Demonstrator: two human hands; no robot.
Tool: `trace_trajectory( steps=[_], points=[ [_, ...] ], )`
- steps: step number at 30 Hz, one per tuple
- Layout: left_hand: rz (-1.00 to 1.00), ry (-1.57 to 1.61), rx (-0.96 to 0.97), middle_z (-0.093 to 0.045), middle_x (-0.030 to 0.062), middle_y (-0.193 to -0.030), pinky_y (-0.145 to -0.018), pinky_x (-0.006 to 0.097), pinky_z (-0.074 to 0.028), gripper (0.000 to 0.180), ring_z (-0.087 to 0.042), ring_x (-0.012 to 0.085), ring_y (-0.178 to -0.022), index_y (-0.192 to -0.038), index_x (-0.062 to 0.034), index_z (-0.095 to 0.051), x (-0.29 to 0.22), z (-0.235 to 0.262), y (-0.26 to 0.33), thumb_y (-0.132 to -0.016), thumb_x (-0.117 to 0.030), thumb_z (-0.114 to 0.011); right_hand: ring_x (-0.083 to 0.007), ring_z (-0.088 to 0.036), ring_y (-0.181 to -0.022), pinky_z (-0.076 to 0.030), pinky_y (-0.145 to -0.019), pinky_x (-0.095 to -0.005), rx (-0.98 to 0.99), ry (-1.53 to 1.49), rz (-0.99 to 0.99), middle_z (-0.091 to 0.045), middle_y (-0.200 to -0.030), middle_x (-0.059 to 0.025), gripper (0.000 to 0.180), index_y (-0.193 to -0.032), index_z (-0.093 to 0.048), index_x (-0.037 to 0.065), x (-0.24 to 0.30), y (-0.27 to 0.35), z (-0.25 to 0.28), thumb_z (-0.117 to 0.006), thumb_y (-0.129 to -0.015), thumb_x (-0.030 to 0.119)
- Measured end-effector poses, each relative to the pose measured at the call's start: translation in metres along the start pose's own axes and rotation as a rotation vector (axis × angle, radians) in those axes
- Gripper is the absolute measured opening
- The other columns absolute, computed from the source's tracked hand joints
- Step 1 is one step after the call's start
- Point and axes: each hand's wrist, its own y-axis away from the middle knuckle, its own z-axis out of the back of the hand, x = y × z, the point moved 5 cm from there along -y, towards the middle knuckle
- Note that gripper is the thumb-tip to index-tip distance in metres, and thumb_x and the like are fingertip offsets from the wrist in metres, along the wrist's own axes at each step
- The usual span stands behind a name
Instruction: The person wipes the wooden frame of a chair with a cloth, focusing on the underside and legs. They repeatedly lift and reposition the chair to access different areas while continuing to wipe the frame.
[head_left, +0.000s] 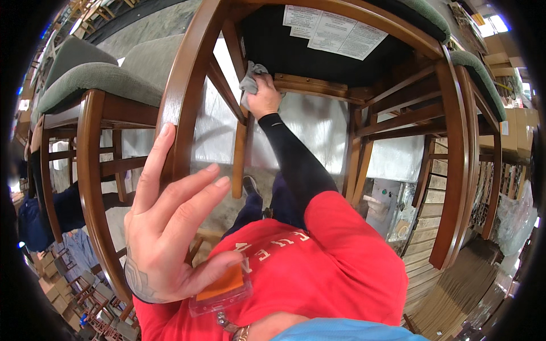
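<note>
Chair frame [187, 74]: upturned brown wooden chair, filling the view from 9 to 3 o'clock; curved legs and rungs arching overhead, black seat underside at 12 with a white paper label [335, 25].
Neighbouring chair [91, 79]: green-cushioned, same brown wood, at 10 o'clock, just beside the first.
Backdrop: clear plastic sheeting behind the rungs at centre; stacked cardboard [455, 284] at 4 to 5 o'clock; another person in dark blue at 9, low by the edge.
Left hand [168, 227]: at 7 o'clock, open and spread wide, fingers laid flat along the near curved leg, steadying rather than clasping.
Right hand [264, 96]: at 12 o'clock, arm in a black sleeve stretched up, closed around a grey cloth [250, 79] pressed to the rail under the seat.
Cloth position: bunched between palm and wood, where leg meets seat rail.
Risk, chair: likely to rock or tip with a hard rub, since the left hand only rests flat without gripping.
Risk, cloth: may slip from the stretched grip or snag at the joint.
Risk, label: could tear if wiping strays onto it.
</note>
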Motion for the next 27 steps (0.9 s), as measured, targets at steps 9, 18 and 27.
trace_trajectory(
  steps=[9,18,27],
  points=[
    [-0.021,0.001,-0.027,-0.071,0.0227,-0.112,-0.114,0.059,-0.033,0.075,-0.04,0.0524,-0.141,-0.115,0.0008,-0.069,0.004,0.0,0.002,-0.083,-0.067,-0.07,-0.0295,-0.07,-0.082,-0.058,-0.067,-0.0444,0.203,0.131,0.492,-0.061,-0.112,-0.0038,0.033,-0.108,-0.073,0.024,-0.012,-0.005,0.013,-0.073,-0.075,0.017],
    [-0.04,0.006,-0.036,-0.071,0.0219,-0.114,-0.114,0.057,-0.035,0.076,-0.041,0.051,-0.141,-0.117,0.0009,-0.07,0.006,0.0,0.003,-0.082,-0.067,-0.071,-0.0307,-0.07,-0.087,-0.058,-0.07,-0.0454,0.184,0.197,0.331,-0.061,-0.112,-0.0057,0.028,-0.101,-0.074,0.022,-0.009,0.002,0.003,-0.069,-0.075,0.014],
    [-0.033,-0.063,-0.03,-0.071,0.0216,-0.115,-0.112,0.054,-0.037,0.076,-0.041,0.0502,-0.142,-0.118,0.0015,-0.07,0.0,0.002,0.005,-0.083,-0.066,-0.071,-0.029,-0.07,-0.083,-0.058,-0.069,-0.0449,0.16,0.155,0.409,-0.063,-0.111,0.0003,0.031,-0.104,-0.073,0.02,0.01,-0.005,0.006,-0.067,-0.074,0.014]
  ],
)
